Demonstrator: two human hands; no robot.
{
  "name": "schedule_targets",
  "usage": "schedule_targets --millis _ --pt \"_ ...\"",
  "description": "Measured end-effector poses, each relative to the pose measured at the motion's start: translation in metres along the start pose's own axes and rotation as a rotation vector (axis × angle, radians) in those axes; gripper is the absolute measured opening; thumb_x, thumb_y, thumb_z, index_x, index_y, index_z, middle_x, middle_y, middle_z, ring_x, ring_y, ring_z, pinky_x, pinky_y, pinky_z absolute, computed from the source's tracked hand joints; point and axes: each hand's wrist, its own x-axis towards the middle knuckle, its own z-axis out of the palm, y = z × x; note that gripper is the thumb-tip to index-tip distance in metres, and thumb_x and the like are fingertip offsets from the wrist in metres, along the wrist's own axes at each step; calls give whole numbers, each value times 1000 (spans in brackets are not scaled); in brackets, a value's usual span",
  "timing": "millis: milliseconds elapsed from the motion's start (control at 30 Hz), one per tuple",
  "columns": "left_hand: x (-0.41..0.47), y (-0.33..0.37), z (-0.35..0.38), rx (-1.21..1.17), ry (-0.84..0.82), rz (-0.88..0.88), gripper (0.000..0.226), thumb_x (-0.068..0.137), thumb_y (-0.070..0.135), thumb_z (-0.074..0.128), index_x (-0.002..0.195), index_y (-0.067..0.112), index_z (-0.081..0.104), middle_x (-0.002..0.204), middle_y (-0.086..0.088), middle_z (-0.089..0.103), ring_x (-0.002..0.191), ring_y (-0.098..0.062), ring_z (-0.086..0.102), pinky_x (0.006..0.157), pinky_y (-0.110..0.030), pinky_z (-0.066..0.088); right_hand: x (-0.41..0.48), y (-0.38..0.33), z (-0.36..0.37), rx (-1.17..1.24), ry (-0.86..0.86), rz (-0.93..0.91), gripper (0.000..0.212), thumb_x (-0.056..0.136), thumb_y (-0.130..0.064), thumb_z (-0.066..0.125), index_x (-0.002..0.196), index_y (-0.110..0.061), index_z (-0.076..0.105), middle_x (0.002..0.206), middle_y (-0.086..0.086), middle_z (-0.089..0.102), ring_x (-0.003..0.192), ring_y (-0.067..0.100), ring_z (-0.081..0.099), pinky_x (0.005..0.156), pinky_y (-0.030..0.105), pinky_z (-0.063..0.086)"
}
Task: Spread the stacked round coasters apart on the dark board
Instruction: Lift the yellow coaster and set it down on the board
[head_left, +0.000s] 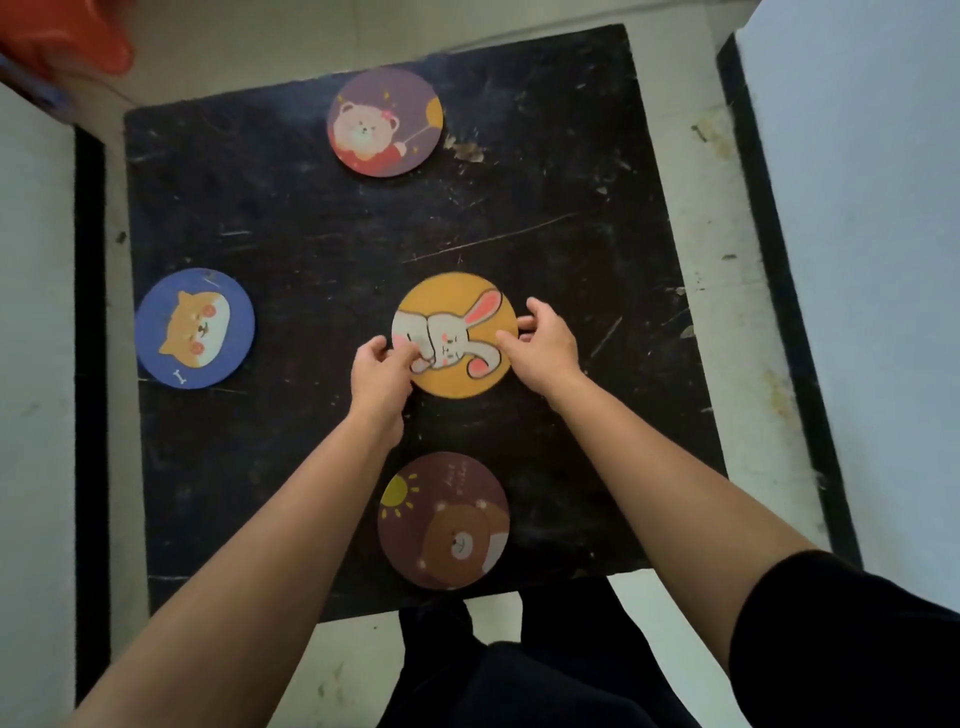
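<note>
Both hands are on the yellow coaster (457, 312) at the middle of the dark board (311, 234). The left hand (382, 366) pinches its near-left rim, thumb laid over the rabbit print, fingers curled under the edge. The right hand (545, 340) grips the right rim, fingertips tucked at the side. Whether this is one disc or a few stacked together, I cannot tell from up here; the edge is too thin to read.

Three others lie out already and well apart: the blue coaster (195, 328) by the left edge, the purple coaster (385, 122) at the far side, the brown coaster (443, 520) near the front edge, between the forearms.

The risks, as I judge them. If more discs sit beneath, a pinch this shallow could lift two at once, or drag the lower one sideways instead of separating it. The brown one lies just under the left forearm, so a low sweep of that arm could knock it toward the front edge, which it already sits close to. The open room is on the right of the board; overshoot there and the disc slides off.

The yellow disc itself is flat, round, thin, with a white rabbit with pink ears printed across it, lying level on the scratched surface
</note>
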Motion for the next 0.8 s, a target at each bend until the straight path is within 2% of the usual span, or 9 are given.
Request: schedule_targets --millis 100,200,367,433,533,600,700,800 --pt "-18 -17 -8 48 -16 -7 28 95 21 60 123 15 63 103 1 72 88 -10 67 55 -18 50 -20 10 -1 11 -43 66 44 91 -29 66 133 -19 58 111 0 65 106 19 64 94 42 55" --pt "-43 -19 -19 -4 -25 -4 19 96 17 57 114 14 65 95 0 73 78 -7 67 40 -12 46 -49 13 0 70 -12 80 31 90 -27 66 120 -20 64 107 1 66 102 19 64 89 42 58" --pt "-82 0 -48 -87 -100 120 16 95 11 55 108 10 65 92 -4 73 56 0 68 41 -12 45 -107 -1 -12 245 93 6 24 91 -24 64 115 -20 64 101 -5 66 99 16 64 76 28 55" --pt "-99 5 -56 -113 -147 180 14 95 11 56 104 11 66 91 -5 73 58 2 68 43 -13 47 -134 -6 -20 256 139 -74 19 92 -25 64 111 -23 63 97 -7 66 94 12 64 69 21 51" --pt "-124 6 -63 -142 -222 243 10 95 15 56 97 17 66 87 -1 76 72 -6 73 49 -17 52 -172 -5 -32 267 238 -158 13 91 -28 65 104 -30 63 92 -7 67 85 7 64 62 13 48" --pt "-140 4 -64 -128 -278 268 10 96 17 56 98 17 66 89 0 77 77 -9 74 52 -19 54 -193 1 -42 307 298 -181 12 92 -29 64 104 -31 64 94 -3 68 88 11 65 67 20 52" --pt "-166 0 -61 -103 -327 276 12 97 18 55 101 15 66 93 -2 76 74 -7 73 51 -17 52 -219 10 -55 363 342 -183 15 93 -29 63 108 -29 64 101 -2 68 95 15 65 77 32 57" --pt "-191 2 -52 -72 -332 329 12 97 22 56 103 19 66 94 1 76 73 -4 72 48 -13 49 -230 15 -73 376 363 -203 17 95 -28 61 111 -25 64 101 1 68 96 19 66 78 33 58"
